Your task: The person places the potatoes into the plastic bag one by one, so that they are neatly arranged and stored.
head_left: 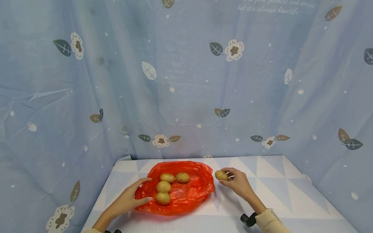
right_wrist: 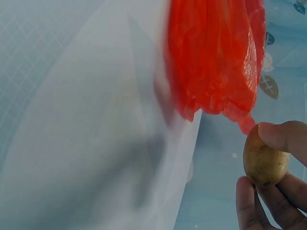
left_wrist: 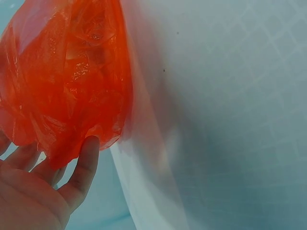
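Observation:
A red plastic bag (head_left: 190, 199) lies spread wide on the table, its mouth facing up. Several potatoes (head_left: 163, 186) rest inside it, mostly toward its left half. At the bag's left rim is my left hand (head_left: 128, 199), thumb and fingers spread apart; in the left wrist view the thumb (left_wrist: 86, 163) touches the crumpled edge. Just off the bag's right side, my right hand (head_left: 237, 183) pinches a single potato (right_wrist: 265, 160) between thumb and fingers, above the table.
The table's cloth (head_left: 262, 191) has pale blue and white triangles. A blue curtain (head_left: 186, 81) with leaves and flowers hangs behind and along both sides. A black strap (head_left: 248, 220) sits at the right wrist.

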Available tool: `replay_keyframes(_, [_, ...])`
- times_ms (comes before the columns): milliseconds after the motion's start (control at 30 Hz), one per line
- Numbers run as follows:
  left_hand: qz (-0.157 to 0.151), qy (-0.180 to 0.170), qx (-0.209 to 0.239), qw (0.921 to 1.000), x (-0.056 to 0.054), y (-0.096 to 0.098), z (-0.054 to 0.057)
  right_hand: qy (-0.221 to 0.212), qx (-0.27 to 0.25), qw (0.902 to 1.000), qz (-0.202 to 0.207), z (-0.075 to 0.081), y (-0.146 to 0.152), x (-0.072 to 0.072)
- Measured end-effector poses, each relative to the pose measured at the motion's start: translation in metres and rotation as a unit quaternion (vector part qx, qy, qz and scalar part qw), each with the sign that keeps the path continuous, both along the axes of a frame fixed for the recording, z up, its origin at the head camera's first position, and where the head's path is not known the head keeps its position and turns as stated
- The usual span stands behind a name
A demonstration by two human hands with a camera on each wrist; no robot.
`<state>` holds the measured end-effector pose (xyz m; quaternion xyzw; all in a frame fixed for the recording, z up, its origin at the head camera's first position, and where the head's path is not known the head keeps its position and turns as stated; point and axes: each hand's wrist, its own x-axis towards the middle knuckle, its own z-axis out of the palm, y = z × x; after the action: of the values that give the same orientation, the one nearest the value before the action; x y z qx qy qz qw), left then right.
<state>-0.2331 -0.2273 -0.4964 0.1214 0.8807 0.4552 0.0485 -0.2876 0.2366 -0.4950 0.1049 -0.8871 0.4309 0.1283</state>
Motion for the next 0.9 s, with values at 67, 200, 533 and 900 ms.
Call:
replay_keyframes(67, [-0.003, 0.0, 0.001, 1.0, 0.0, 0.0, 0.0, -0.001, -0.001, 1.0, 0.0, 0.0, -0.002, 0.0])
replay_keyframes(200, [-0.006, 0.0, 0.001, 1.0, -0.001, 0.0, 0.0, -0.003, -0.007, 1.0, 0.004, 0.0, -0.008, 0.001])
replay_keyframes(533, [-0.002, 0.005, -0.003, 1.0, -0.003, 0.0, -0.005, 0.006, -0.012, 0.9992, 0.037, 0.004, -0.019, 0.0])
replay_keyframes(900, [-0.008, 0.003, 0.002, 1.0, -0.002, 0.002, -0.003, 0.005, -0.011, 0.9977, 0.067, 0.006, -0.033, 0.001])
